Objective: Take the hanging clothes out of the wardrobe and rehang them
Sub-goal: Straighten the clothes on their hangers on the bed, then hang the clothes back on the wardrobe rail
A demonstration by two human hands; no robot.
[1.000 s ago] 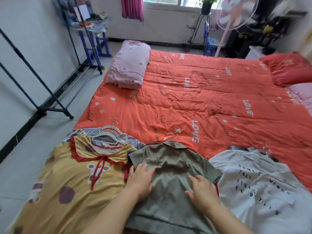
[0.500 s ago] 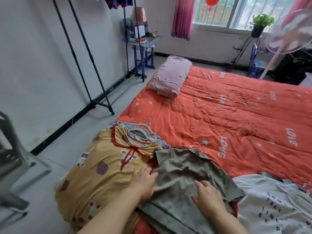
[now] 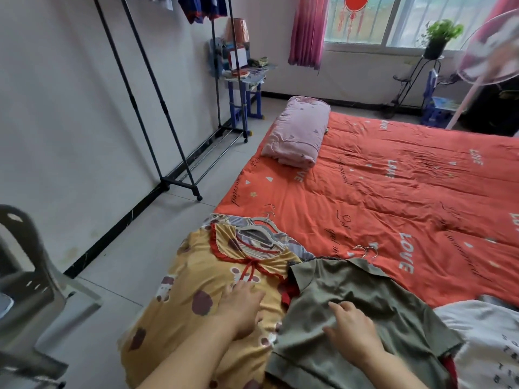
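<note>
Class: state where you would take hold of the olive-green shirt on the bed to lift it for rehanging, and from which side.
Probably best to grip the hanger hook sticking out past the collar of the olive-green shirt, reaching from above at its far end. It lies exposed on the orange quilt, with nothing over it.

Daylight is coming through a wide barred window [image 3: 407, 18], with a pink fabric curtain [image 3: 307, 29] hanging at its left edge and a green potted plant [image 3: 441, 35] sitting on a black wire stand [image 3: 412, 77]. A pale plastered wall [image 3: 70, 122] with a black skirting strip [image 3: 112, 233] is running along the left above a grey tiled floor [image 3: 174, 220]. An orange-red quilt printed with "LOVE" [image 3: 393, 214] is spreading across the right of the room, a rolled pink blanket [image 3: 297, 133] lying at its far left corner.
</note>
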